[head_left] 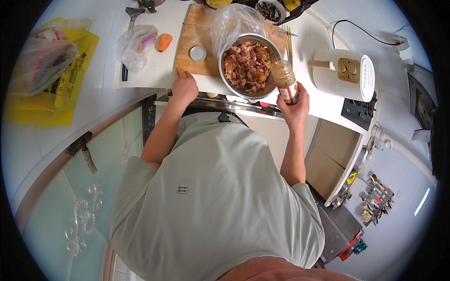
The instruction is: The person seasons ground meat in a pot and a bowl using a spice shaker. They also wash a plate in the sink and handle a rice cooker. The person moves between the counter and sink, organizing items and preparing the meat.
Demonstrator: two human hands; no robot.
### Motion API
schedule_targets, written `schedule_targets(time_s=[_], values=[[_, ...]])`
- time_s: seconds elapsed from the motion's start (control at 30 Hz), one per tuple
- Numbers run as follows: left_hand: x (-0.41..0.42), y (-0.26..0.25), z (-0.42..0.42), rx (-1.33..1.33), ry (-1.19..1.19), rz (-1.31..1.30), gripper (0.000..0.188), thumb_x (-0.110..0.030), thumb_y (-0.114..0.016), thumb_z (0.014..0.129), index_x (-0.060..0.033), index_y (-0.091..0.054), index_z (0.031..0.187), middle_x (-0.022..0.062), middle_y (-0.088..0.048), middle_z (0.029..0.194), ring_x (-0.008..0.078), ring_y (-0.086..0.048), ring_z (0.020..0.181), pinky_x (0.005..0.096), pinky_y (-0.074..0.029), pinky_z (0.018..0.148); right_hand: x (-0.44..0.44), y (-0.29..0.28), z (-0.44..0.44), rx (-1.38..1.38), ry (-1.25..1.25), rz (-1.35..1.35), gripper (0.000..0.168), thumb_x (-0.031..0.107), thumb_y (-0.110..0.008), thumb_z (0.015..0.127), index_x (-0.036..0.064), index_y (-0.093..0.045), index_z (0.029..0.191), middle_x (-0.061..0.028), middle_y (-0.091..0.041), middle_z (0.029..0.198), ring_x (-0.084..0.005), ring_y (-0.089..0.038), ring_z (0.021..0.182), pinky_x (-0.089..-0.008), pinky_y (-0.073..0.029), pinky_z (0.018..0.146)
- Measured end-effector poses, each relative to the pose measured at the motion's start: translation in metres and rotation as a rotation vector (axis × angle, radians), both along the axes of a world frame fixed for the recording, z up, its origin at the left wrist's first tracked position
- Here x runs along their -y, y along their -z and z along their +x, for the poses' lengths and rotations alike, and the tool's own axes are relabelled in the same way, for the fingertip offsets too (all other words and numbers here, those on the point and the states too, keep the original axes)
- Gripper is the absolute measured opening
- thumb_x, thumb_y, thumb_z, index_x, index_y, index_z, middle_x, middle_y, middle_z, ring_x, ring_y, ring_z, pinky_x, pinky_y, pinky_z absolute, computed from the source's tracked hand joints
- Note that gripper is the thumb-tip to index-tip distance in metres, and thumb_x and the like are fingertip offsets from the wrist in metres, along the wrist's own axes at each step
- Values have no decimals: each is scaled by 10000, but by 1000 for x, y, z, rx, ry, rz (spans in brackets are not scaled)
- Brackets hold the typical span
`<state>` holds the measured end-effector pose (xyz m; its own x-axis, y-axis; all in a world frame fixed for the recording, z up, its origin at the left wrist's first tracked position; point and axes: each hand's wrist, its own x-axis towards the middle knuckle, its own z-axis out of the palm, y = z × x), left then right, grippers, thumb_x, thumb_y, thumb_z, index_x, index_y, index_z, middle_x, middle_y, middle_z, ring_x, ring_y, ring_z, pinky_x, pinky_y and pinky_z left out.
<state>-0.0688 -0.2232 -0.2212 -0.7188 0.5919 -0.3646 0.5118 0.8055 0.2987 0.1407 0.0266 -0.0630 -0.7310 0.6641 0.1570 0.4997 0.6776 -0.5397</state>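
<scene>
My right hand (297, 103) is closed around a glass jar (286, 84) with a label that bears writing. The jar is tilted, its uncapped mouth at the right rim of a stainless steel bowl (222, 72). Chunks of raw meat (248, 65) with patches of brownish seasoning fill the bowl. My left hand (184, 86) rests at the counter's front edge, its fingertips on the near left corner of a wooden cutting board (193, 31). A round metal lid (197, 53) lies on the board. The bowl overlaps the board's right side.
A clear plastic bag (235, 21) sits behind the bowl. Scissors (284, 33) and chopsticks (289, 45) lie to its right, near a white air fryer (327, 70). Leftward are a carrot piece (164, 42), a bagged purple onion (147, 44) and a yellow bag (66, 105).
</scene>
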Motion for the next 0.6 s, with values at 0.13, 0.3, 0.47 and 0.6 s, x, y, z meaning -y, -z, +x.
schedule_targets(time_s=[0.13,0.3,0.47,0.6], values=[[2,9,-1,-51,28,-30,562,-139,-537,832,185,-401,1270,406,-314,1387,480,-392,1291,426,-417,1029,1,0,7,-10,49,-6,641,146,-774,627,27,-536,1211,-166,-607,1043,-322,-557,984,-419,-484,852],[-1,-2,0,15,9,-35,528,-75,-454,843,185,-401,1300,401,-303,1409,489,-353,1319,444,-365,1072,10,-1,16,16,13,6,646,153,-783,624,25,-536,1208,-158,-611,1030,-329,-561,969,-423,-483,846],[-1,-4,0,12,7,-45,528,-81,-439,852,183,-395,1307,399,-299,1413,482,-350,1325,442,-348,1086,15,0,32,41,37,-12,650,150,-782,627,26,-533,1214,-156,-613,1043,-326,-557,987,-420,-481,853],[-2,-6,-1,23,27,-72,533,-89,-435,857,181,-387,1314,398,-301,1413,480,-345,1329,433,-337,1094,15,0,47,57,66,-26,653,147,-777,626,27,-532,1219,-152,-615,1049,-323,-554,999,-419,-483,861]])
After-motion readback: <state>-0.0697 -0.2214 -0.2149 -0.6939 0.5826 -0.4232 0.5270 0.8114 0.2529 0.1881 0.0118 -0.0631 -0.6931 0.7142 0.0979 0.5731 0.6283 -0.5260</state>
